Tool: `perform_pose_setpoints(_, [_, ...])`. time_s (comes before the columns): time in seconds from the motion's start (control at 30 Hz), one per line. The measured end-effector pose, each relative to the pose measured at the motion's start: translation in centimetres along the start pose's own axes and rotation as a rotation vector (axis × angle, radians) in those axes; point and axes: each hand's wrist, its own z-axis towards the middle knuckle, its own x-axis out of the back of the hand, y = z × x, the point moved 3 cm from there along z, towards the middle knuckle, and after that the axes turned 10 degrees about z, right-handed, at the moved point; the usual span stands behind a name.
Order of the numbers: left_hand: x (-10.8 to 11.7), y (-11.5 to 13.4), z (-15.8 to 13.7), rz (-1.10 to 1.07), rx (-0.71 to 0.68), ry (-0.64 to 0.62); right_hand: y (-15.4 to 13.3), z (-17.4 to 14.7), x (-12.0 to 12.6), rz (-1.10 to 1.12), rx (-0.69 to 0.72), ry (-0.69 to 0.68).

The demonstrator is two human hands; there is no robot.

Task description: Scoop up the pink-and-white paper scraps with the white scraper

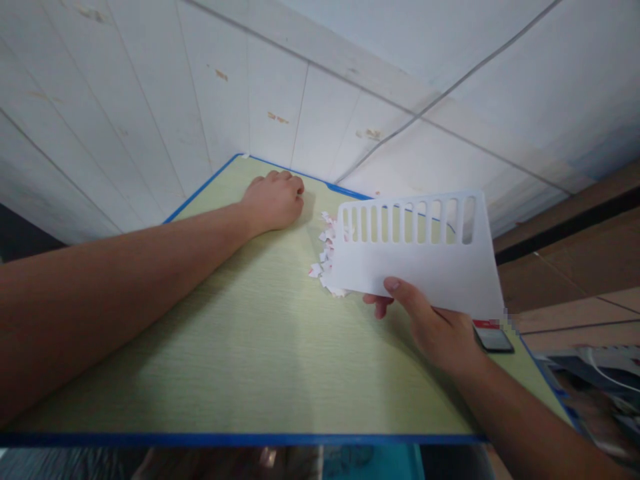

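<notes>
My right hand [425, 320] grips the lower edge of a white slotted plastic panel [400, 263], thumb on top and fingers underneath. A row of long rounded holes runs along the panel's far side. The panel is held tilted over the table [250, 353]. Just past its left edge lies a pile of small torn paper scraps [327, 263], white with some reddish marks; the panel hides part of the pile. Left of the scraps, my left hand [275, 198] rests on the tabletop as a closed fist, apart from them. Its palm is hidden, so I cannot see whether anything is inside.
A dark flat device [497, 340], perhaps a phone, lies near the table's right side, partly covered by the panel. White panelled walls [280, 80] meet the table's far edges. A grey cable [450, 90] runs down the wall. A teal object [373, 462] shows below the front edge.
</notes>
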Motion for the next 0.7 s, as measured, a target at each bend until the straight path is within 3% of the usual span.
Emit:
perform_pose_setpoints(0.43, [-0.2,0.0,0.1,-0.011,0.011,0.002,0.8,0.0,0.4,-0.093,0.01,0.075])
perform_pose_setpoints(0.7, [-0.3,-0.2,0.2,-0.024,0.007,0.015,0.2,0.9,1.1,-0.03,0.011,0.213])
